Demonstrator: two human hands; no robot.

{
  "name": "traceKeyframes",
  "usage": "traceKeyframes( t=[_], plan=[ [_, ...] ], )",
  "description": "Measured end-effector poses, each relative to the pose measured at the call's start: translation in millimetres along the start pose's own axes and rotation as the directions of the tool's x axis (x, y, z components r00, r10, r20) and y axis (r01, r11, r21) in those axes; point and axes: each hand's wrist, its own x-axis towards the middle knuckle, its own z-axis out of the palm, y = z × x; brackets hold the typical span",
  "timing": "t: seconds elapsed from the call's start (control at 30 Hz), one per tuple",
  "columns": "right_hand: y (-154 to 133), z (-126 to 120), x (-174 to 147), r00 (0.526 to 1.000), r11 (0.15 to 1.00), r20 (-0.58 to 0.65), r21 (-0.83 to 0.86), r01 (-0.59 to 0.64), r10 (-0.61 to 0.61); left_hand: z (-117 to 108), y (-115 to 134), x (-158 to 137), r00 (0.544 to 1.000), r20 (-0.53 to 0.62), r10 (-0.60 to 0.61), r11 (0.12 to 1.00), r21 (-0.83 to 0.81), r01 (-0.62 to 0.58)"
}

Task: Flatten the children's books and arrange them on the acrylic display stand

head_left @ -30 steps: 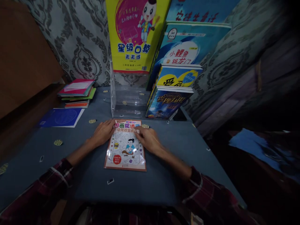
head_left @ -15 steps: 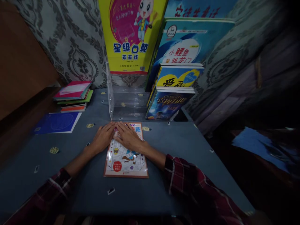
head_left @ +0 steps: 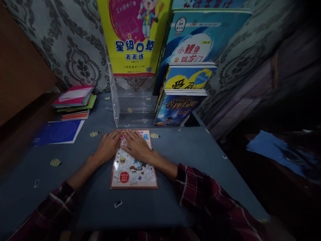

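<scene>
A thin picture book (head_left: 135, 179) with a reddish border lies flat on the dark blue-grey table (head_left: 95, 204). My left hand (head_left: 108, 146) rests at its upper left corner, fingers stretched out and partly off the cover. Across the upper middle of the cover lies my right hand (head_left: 138, 147), flat, with its fingers pointing up and left. The fingertips of both hands come close together near the book's top edge. Part of the cover's title is hidden under them.
Behind the book stands a clear tiered rack (head_left: 114, 100) with a yellow workbook (head_left: 132, 63), a teal book (head_left: 208, 36), a blue-and-yellow book (head_left: 190, 75) and a dark blue book (head_left: 179, 107). At left are stacked books (head_left: 74, 97) and a blue booklet (head_left: 59, 130).
The view has shifted slightly, so the whole scene sits a little left and higher. Both hands keep their flat pose on the picture book.
</scene>
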Motion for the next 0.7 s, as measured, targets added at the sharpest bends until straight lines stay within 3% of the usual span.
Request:
traceKeyframes(
  t=[0.2,0.43,0.7],
  plan=[
    [0.8,4.3,-0.4,1.0,1.0,-0.022,0.013,-0.016,0.017,-4.0,3.1,2.3,1.0,0.009,0.0,0.998,0.062,-0.001],
    [11.9,2.6,0.4,0.999,0.992,-0.021,0.118,0.046,-0.043,-18.4,18.2,15.0,0.998,0.066,-0.003,0.988,0.152,-0.007],
    [12.3,3.2,-11.7,0.998,0.996,-0.065,0.091,-0.008,0.014,-2.2,24.7,15.9,0.999,0.027,0.019,0.995,0.098,-0.021]
  ],
)
